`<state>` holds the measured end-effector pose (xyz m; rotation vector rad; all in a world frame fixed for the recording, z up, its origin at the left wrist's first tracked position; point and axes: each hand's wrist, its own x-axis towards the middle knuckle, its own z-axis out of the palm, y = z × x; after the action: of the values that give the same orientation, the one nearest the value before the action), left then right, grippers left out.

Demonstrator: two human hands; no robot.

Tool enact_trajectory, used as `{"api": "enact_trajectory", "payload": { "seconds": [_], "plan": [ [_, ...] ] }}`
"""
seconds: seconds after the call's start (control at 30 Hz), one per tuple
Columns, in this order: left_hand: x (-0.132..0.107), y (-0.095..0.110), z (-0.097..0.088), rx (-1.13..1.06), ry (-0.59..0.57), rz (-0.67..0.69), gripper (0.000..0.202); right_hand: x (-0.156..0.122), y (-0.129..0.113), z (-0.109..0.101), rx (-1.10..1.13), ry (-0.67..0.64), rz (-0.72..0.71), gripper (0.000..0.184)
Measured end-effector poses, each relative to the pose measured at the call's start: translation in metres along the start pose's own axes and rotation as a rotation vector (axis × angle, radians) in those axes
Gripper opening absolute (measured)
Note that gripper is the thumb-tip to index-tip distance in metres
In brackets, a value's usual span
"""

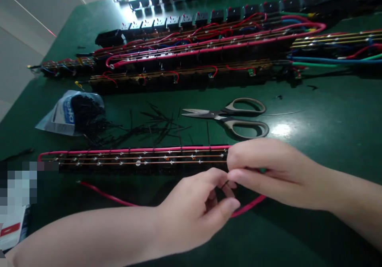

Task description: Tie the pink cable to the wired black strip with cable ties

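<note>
A long black socket strip with copper rails and a red wire along it lies across the green table in front of me. My right hand is closed in a pinch at the strip's right end. My left hand is closed beside it, fingertips meeting the right hand's, with a thin black cable tie pinched between them. The red wire loops round under both hands.
Scissors lie just beyond the strip, blades pointing left. Loose black cable ties spill from a plastic bag at the left. Several wired strips lie in rows at the back of the green table.
</note>
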<state>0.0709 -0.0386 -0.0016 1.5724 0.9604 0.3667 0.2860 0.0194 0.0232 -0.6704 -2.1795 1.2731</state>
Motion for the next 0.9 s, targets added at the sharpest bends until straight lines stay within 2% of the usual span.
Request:
{"api": "enact_trajectory", "payload": {
  "seconds": [0.07,0.17,0.27,0.33,0.43,0.57,0.77,0.83,0.9],
  "plan": [
    [0.000,0.000,-0.001,0.298,-0.062,0.115,0.014,-0.002,0.003,-0.002,0.053,0.178,0.122,0.039],
    [-0.005,0.000,0.001,0.672,-0.091,0.282,0.010,-0.004,0.009,-0.001,0.131,0.402,0.275,0.035],
    [-0.011,0.002,0.004,0.869,-0.072,0.412,0.006,-0.005,0.015,0.002,0.128,0.488,0.301,0.036],
    [-0.013,0.006,0.003,0.934,-0.029,0.445,0.013,-0.004,0.017,0.005,-0.008,0.533,0.288,0.036],
    [-0.014,0.013,-0.004,1.008,0.084,0.404,0.020,-0.002,0.016,0.007,-0.208,0.520,0.299,0.035],
    [-0.011,0.016,-0.016,1.091,0.294,0.480,0.018,-0.003,0.017,0.007,-0.253,0.442,0.330,0.038],
    [0.003,0.005,-0.025,1.194,0.485,0.641,0.005,-0.004,0.021,0.004,-0.336,0.388,0.335,0.044],
    [0.008,-0.002,-0.026,1.185,0.545,0.653,0.012,-0.004,0.025,0.003,-0.359,0.345,0.336,0.042],
    [0.012,-0.009,-0.026,1.153,0.577,0.674,0.019,-0.004,0.031,0.004,-0.386,0.286,0.254,0.037]
  ]
}}
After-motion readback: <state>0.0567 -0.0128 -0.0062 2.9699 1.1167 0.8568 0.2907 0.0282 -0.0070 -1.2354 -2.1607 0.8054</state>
